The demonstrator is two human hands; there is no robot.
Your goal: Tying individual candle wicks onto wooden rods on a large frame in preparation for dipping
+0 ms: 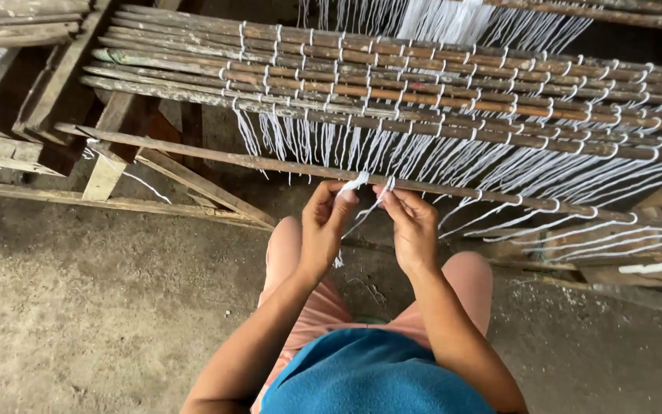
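Below the wooden rods' [423, 84] near edge, left hand [323, 226] and right hand [414, 226], close together, both pinch white string [363, 201].

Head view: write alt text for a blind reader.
Two bare hands, left hand and right hand, pinch white strings hanging from a row of wooden rods on a wooden frame above a dirt floor.

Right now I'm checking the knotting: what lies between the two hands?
In the head view, a short stretch of white string spans the gap between the left hand and the right hand, each pinching it; nothing else.
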